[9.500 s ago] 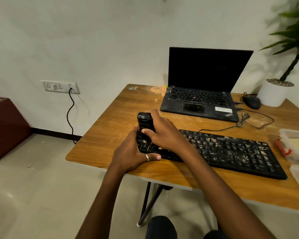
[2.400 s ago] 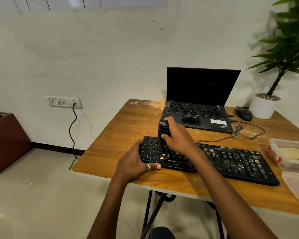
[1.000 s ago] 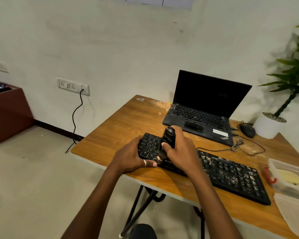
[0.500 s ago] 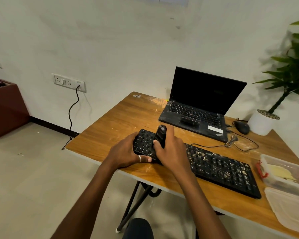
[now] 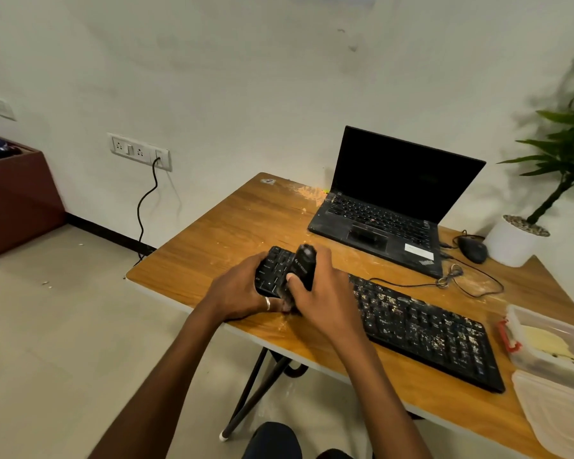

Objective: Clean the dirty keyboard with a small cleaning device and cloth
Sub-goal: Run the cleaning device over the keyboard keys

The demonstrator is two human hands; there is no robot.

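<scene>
Wood-topped table [image 5: 196, 260] stands on a pale floor against a white wall. Nearest, the left hand [image 5: 242, 293] grips the left end of the black keyboard [image 5: 428, 329], thumb along its front edge. The right hand [image 5: 325, 299] is wrapped round the small black cleaning device [image 5: 304, 265], held tilted with its lower end on the left keys. Crumbs speckle the keys further right. Behind sit an open laptop [image 5: 395, 200], a mouse [image 5: 474, 251] and a white plant pot [image 5: 511, 243].

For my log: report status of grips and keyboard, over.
Left grip holds keyboard left end. Right grip holds cleaner on left keys. Crumbs on middle and right keys. Nothing in the way.
</scene>
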